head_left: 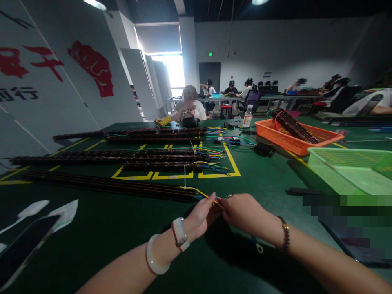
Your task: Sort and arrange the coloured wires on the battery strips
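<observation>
We work over a wide, smooth, dark green surface [122, 228]. A broad band of green gives room between its near edge and the closest long, straight, black ribbed bundle [107, 185], and our forearms cross it. That bundle slants from the left edge toward the middle, its wired end beside our fingers. Behind it, towards the far edge, other long black bundles [147, 157] lie side by side, ends fraying into coloured wires among yellow tape lines [219, 176]. The right side is tighter: a translucent light-green plastic basket [324, 169] stands near the right edge, and beyond it an orange latticed plastic basket [284, 143] carries another dark bundle. A flat, glossy dark phone [30, 241] lies by the near left corner.

Our left grip [200, 216] pinches the thin, flexible coloured wires [196, 190] of the closest bundle between thumb and fingers; our right grip [243, 210], just beside it, is curled closed around their continuation. A narrow white tie [185, 177] stands up at the bundle's end. Below our right wrist shows a round metal ring terminal [259, 248].
</observation>
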A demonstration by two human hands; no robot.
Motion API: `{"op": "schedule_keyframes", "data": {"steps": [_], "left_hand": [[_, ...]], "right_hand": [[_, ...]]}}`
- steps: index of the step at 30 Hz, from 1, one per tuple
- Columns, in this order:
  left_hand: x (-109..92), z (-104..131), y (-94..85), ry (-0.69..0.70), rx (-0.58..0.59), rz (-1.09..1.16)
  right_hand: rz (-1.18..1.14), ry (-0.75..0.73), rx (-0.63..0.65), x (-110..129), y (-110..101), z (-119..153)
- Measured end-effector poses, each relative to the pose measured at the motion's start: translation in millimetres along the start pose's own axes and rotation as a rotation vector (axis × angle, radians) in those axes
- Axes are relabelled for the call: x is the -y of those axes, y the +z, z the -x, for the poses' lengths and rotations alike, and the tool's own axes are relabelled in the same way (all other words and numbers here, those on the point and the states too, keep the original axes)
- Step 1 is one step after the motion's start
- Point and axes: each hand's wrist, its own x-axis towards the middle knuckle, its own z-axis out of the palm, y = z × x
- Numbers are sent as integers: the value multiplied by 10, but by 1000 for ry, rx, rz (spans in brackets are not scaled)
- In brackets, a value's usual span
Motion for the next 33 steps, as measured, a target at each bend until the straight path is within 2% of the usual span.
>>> {"op": "schedule_keyframes", "data": {"steps": [3, 8, 15, 18, 23, 28, 33], "left_hand": [[-4, 12, 21, 3, -30, -7], [16, -8, -9, -1, 30, -2], [31, 28, 1, 87, 77, -20], [25, 29, 3, 86, 83, -58], [15, 21, -9, 68, 104, -74], [10, 27, -8, 69, 112, -66], [-6, 45, 10, 52, 125, -62]], "right_hand": [[-36, 8, -10, -34, -48, 16], [-9, 35, -51, -161, -115, 21], [17, 134, -173, -465, -113, -138], [14, 137, -244, -603, -4, -265], [13, 102, -328, -768, 293, -455], [-43, 34, -396, -826, 572, -560], [-73, 10, -465, -840, 705, -588]]}}
